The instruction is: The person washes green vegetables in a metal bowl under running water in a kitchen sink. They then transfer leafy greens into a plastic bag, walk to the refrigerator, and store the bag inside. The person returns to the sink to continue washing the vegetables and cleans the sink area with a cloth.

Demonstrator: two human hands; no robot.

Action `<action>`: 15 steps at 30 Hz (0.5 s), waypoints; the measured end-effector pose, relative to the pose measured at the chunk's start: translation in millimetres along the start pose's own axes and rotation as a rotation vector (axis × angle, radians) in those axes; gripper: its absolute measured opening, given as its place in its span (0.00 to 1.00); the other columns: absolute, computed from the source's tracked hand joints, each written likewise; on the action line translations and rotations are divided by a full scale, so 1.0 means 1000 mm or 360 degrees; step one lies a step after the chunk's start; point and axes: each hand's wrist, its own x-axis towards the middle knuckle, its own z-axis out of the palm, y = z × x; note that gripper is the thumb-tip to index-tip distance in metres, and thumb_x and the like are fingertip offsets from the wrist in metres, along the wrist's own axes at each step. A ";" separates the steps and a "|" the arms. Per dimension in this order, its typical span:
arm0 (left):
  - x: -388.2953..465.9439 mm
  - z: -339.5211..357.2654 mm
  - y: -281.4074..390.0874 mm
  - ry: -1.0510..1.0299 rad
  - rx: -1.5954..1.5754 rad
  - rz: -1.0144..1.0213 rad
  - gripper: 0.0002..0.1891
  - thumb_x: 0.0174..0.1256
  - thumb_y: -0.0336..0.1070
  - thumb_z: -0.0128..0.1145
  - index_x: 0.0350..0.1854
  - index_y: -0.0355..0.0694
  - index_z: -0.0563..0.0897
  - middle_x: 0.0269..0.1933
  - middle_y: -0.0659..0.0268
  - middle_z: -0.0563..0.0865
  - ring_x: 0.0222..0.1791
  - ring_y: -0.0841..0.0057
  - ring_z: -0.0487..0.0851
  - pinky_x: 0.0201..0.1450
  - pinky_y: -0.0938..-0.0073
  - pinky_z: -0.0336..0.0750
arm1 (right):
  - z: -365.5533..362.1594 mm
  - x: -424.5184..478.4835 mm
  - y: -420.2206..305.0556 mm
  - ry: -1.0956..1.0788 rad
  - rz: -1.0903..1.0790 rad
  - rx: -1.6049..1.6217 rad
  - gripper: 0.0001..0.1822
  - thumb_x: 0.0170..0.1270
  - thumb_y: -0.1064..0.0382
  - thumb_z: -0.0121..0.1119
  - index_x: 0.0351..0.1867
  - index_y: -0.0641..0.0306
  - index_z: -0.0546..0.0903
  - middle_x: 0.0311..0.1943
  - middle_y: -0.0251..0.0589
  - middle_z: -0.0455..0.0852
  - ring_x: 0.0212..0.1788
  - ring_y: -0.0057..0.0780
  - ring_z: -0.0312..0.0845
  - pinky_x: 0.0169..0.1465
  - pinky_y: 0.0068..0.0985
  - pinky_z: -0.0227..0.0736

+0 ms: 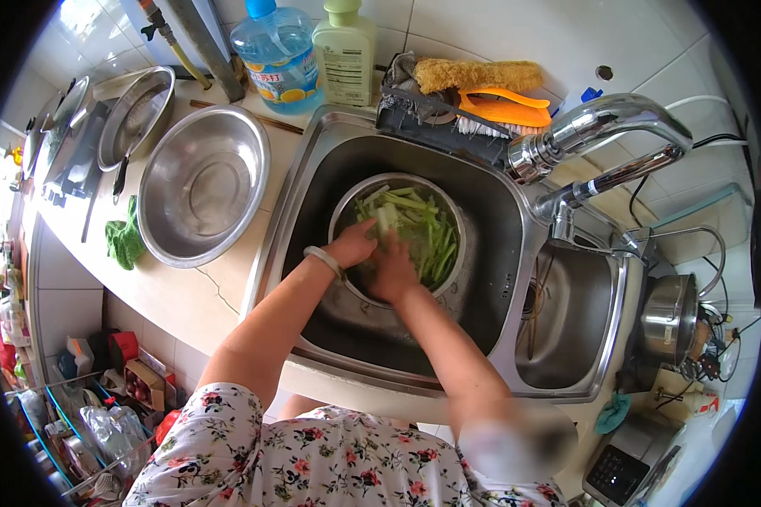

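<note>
Cut green vegetable stalks [441, 244] lie in water in a round stainless steel bowl [460, 231], which stands inside the larger basin of a metal sink [494, 304]. My left hand [354, 244], with a pale bangle at the wrist, reaches over the bowl's left side; its fingertips are near a pale piece of vegetable. Lower in the bowl is my right hand [393, 269], blurred, its fingers among the stalks and partly in the water. Whether either hand grips any stalks cannot be made out.
An empty steel basin [212, 184] and a green cloth [125, 237] are on the counter at left. Behind the sink stand a blue bottle [279, 70], a green bottle [344, 60] and a rack with an orange brush [504, 109]. A chrome faucet [564, 206] rises beside the smaller basin [571, 317].
</note>
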 end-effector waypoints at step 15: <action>-0.133 -0.048 0.044 0.0152 0.0123 0.0556 0.19 0.60 0.34 0.59 0.54 0.37 0.77 0.41 0.50 0.84 0.40 0.59 0.83 0.43 0.68 0.77 | -0.050 -0.006 0.074 0.0576 0.0138 0.0795 0.18 0.57 0.66 0.60 0.51 0.61 0.79 0.53 0.53 0.79 0.55 0.46 0.76 0.54 0.34 0.73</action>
